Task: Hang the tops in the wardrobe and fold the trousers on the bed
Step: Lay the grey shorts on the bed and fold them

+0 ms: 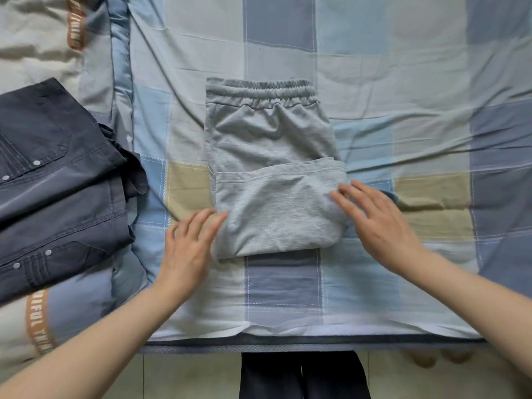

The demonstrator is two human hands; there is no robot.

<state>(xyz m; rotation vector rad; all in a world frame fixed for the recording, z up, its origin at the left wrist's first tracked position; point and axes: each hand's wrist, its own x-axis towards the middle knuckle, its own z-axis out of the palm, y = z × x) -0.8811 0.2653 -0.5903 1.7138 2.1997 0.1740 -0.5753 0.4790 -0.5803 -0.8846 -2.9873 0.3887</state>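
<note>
both hands (pixel 187 249) (pixel 380 226) flat, fingers straight, touching soft grey folded trousers (pixel 273 174).

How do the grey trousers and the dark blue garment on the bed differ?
The grey trousers are plain soft knit with an elastic waistband; the dark blue garment is smoother cloth with stitching and metal snaps. The trousers lie folded at the bed's middle, between both hands; the garment lies looser, untouched, at the left. Both rest on the bed.

I see a checked sheet (pixel 403 82) in blue, grey and tan squares, creased, along its left edge a padded quilt (pixel 37 59) with an orange lettered band (pixel 39 323), beyond its near edge a pale tiled floor (pixel 187 375)
</note>
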